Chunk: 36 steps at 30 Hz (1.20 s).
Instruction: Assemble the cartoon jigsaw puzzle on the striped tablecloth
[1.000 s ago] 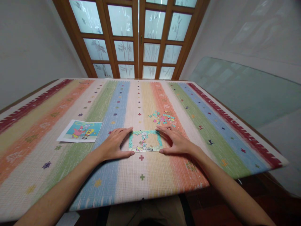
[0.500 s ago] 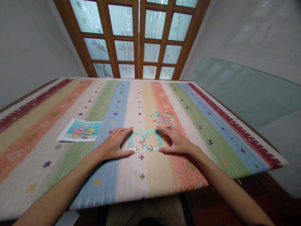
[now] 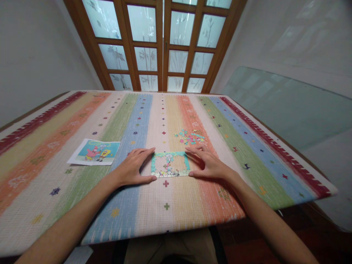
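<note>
A partly assembled jigsaw puzzle (image 3: 169, 157) lies flat on the table, its teal and pale border joined into a rectangle. A column of pieces runs down its middle, and tablecloth shows through gaps on both sides. My left hand (image 3: 134, 167) rests at the puzzle's left edge, thumb and fingers spread towards the two left corners. At the right edge is my right hand (image 3: 210, 163), its thumb near the lower corner and its fingers by the upper one. Both hands are open. Whether the fingertips touch the border is hard to tell.
Loose puzzle pieces (image 3: 189, 137) lie scattered just beyond the puzzle, to the right. A creased picture sheet (image 3: 95, 152) with cartoon characters is on the left. Underneath is a striped tablecloth (image 3: 154, 205). Wooden glazed doors (image 3: 162, 44) stand behind the table.
My right hand has shifted slightly right, its fingers and thumb drawing back from the puzzle's corners. My left hand has moved back very slightly. The puzzle stays in place.
</note>
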Tool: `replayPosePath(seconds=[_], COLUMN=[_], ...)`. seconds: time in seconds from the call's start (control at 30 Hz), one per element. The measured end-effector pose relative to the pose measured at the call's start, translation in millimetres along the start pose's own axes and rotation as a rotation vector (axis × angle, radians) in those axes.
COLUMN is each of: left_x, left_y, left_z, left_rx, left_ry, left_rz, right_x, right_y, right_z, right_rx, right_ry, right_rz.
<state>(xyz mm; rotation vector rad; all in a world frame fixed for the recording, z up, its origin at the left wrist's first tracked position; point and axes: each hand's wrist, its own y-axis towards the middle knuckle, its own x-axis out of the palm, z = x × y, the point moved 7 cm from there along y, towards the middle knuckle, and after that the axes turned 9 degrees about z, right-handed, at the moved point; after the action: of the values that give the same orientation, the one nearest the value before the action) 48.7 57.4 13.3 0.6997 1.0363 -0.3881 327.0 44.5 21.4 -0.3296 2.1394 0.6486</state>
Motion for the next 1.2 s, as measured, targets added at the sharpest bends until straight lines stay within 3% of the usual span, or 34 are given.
replayPosePath(seconds=[1.2], left_x=[-3.5], left_y=[-0.9], left_z=[-3.9], left_rx=[0.027], left_ry=[0.0], left_rz=[-0.024], right_x=[0.8], right_y=[-0.8], right_z=[-1.5], right_rx=[-0.02], right_ry=[0.047], right_rz=[-0.043])
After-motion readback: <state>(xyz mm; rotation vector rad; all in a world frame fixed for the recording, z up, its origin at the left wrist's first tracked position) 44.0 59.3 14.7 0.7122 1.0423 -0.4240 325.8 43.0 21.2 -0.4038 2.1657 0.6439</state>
